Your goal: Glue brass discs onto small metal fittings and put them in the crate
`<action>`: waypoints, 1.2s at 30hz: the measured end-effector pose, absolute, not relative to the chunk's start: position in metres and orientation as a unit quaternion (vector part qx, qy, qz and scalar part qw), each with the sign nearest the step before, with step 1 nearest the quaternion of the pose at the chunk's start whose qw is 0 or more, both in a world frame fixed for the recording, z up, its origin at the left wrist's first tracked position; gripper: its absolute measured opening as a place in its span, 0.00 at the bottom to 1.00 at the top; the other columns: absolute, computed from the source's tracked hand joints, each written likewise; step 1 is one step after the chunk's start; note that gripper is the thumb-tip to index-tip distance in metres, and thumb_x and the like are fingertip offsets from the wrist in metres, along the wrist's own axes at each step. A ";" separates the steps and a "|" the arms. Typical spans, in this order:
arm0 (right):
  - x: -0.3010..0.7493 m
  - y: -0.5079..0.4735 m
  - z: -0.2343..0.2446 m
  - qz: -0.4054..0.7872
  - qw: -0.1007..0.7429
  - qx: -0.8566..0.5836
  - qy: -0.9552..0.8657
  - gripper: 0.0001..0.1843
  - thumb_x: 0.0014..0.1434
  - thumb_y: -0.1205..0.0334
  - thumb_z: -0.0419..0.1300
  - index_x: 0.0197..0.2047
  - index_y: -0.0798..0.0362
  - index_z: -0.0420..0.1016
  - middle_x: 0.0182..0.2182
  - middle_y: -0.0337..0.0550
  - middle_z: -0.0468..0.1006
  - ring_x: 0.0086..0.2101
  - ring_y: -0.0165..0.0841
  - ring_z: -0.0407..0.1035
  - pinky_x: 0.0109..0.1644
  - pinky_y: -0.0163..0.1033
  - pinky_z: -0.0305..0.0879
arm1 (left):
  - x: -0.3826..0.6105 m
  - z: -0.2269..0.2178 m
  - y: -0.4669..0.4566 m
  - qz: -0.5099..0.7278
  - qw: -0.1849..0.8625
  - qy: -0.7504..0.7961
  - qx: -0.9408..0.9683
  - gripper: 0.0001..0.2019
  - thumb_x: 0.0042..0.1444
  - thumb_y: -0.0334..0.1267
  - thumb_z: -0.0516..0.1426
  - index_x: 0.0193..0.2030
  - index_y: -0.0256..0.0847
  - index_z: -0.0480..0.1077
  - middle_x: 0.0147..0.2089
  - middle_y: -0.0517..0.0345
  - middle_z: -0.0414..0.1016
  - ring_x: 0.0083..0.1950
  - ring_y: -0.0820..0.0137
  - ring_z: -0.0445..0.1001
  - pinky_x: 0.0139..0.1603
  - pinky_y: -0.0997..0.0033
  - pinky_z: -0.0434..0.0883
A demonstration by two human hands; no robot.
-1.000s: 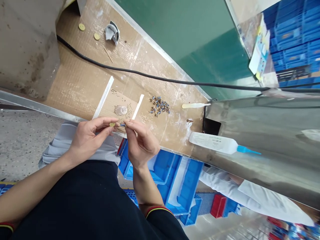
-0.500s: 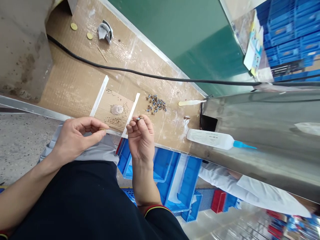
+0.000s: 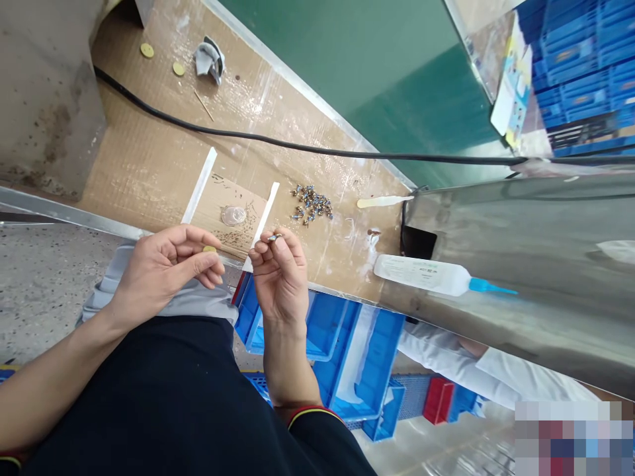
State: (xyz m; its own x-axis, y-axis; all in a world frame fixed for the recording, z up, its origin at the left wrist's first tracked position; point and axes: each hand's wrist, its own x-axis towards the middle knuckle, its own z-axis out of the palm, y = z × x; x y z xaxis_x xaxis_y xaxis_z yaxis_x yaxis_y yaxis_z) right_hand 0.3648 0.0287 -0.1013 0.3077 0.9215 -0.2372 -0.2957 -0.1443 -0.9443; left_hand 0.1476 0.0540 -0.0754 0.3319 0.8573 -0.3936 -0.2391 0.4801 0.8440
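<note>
My left hand is closed at the table's front edge, pinching a small yellow disc between thumb and fingers. Just to its right, my right hand is raised palm up, with a tiny blue-and-coppery metal part at its fingertips. A pile of similar small metal parts lies on the cardboard beyond that hand. Behind and between the hands, a cardboard patch framed by white strips carries many tiny dark bits. On this patch sits a small clear plastic piece.
A black cable crosses the cardboard-covered table. Toward the back lie yellow discs, a thin stick and a crumpled grey-white item. A blue-tipped white bottle lies right. Blue bins stand below the edge.
My left hand has shifted slightly right, and its lower fingers have spread outward. The yellow disc has turned, showing more of its face. My right hand stays nearly still, holding the metal part.
</note>
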 end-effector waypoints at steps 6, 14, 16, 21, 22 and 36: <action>0.347 0.019 -0.076 0.306 0.572 -0.559 -0.516 0.07 0.75 0.62 0.72 0.53 0.41 0.89 0.46 0.39 0.92 0.46 0.38 0.89 0.51 0.46 0.90 | 0.149 -0.069 0.048 0.355 0.718 0.459 0.384 0.14 0.69 0.41 0.74 0.59 0.44 0.87 0.49 0.56 0.93 0.42 0.67 0.93 0.49 0.75 0.90; 0.345 0.018 -0.079 0.132 0.499 -0.493 -0.701 0.25 0.73 0.75 0.71 0.65 0.39 0.87 0.52 0.40 0.93 0.48 0.39 0.90 0.53 0.46 0.92 | 0.151 -0.070 0.039 0.382 0.631 0.460 0.494 0.14 0.75 0.37 0.69 0.64 0.48 0.86 0.54 0.60 0.93 0.47 0.69 0.93 0.55 0.76 0.89; 0.345 0.018 -0.079 0.132 0.495 -0.489 -0.706 0.26 0.73 0.76 0.71 0.66 0.40 0.86 0.53 0.41 0.93 0.49 0.39 0.90 0.53 0.46 0.92 | 0.150 -0.071 0.038 0.379 0.612 0.458 0.521 0.15 0.76 0.36 0.67 0.66 0.49 0.85 0.55 0.62 0.93 0.48 0.71 0.93 0.56 0.78 0.88; 0.346 0.017 -0.078 0.133 0.489 -0.481 -0.715 0.26 0.72 0.77 0.70 0.66 0.41 0.86 0.52 0.43 0.93 0.49 0.39 0.90 0.53 0.46 0.92 | 0.149 -0.074 0.037 0.376 0.586 0.460 0.551 0.16 0.77 0.35 0.66 0.68 0.51 0.84 0.56 0.66 0.92 0.50 0.71 0.93 0.57 0.78 0.87; 0.346 0.017 -0.078 0.132 0.490 -0.480 -0.716 0.26 0.72 0.78 0.70 0.66 0.42 0.87 0.52 0.43 0.93 0.49 0.39 0.90 0.53 0.46 0.92 | 0.148 -0.074 0.037 0.375 0.583 0.460 0.554 0.16 0.77 0.35 0.66 0.68 0.51 0.83 0.56 0.66 0.92 0.50 0.71 0.93 0.57 0.78 0.87; 0.350 0.016 -0.077 0.112 0.467 -0.474 -0.738 0.26 0.73 0.75 0.70 0.66 0.40 0.86 0.54 0.43 0.93 0.50 0.40 0.91 0.53 0.45 0.92 | 0.148 -0.070 0.036 0.366 0.562 0.459 0.583 0.15 0.79 0.38 0.65 0.68 0.50 0.81 0.58 0.67 0.92 0.53 0.69 0.93 0.60 0.74 0.87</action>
